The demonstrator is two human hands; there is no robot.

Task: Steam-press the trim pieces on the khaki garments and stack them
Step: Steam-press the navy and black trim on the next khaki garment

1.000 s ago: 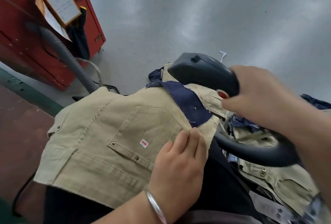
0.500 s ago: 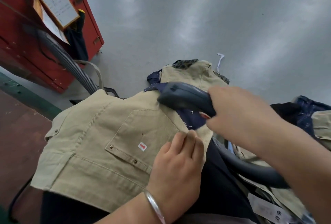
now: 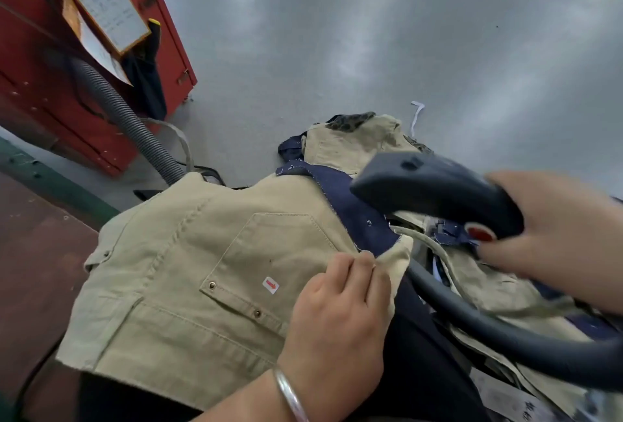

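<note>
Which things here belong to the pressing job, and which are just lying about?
In the job: khaki garment, navy trim, steam iron, left hand, right hand.
Lying about: red cabinet, grey hose, white strip.

The garment (image 3: 188,273) lies over the counter's (image 3: 371,34) near edge; the trim piece (image 3: 357,216) sits along its right side, a cabinet (image 3: 30,91) far left.
</note>
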